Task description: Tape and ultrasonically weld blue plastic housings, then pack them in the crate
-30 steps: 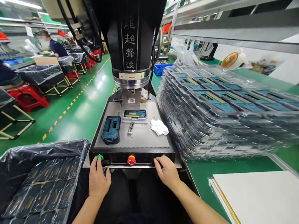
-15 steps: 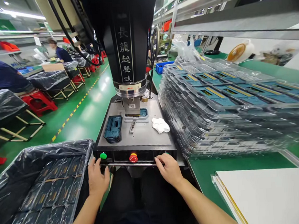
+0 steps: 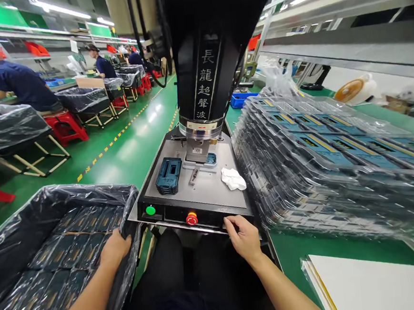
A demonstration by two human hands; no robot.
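Note:
My left hand [image 3: 116,248] is over the right side of a plastic-lined bin [image 3: 87,187] of wrapped dark parts; its fingertips point down and are hard to see. My right hand [image 3: 245,240] rests at the right front edge of the press, fingers loosely bent and a gap by the thumb, holding nothing visible. On the metal plate [image 3: 168,203] stand a stack of dark teal housings [image 3: 168,176], a pale fixture [image 3: 202,167] with a teal part [image 3: 210,159] under the press head [image 3: 196,151], and a crumpled white cloth [image 3: 233,178].
A green button [image 3: 150,210] and a red stop button [image 3: 191,218] sit on the front panel. Tall stacks of clear trays [image 3: 302,181] with teal parts stand at right, above white sheets [image 3: 378,280]. Seated people [image 3: 25,83] work at the far left.
My left hand has moved from beside the green button leftward and down over the bin. My right hand stays at the panel edge. The view has shifted, so the press appears further right.

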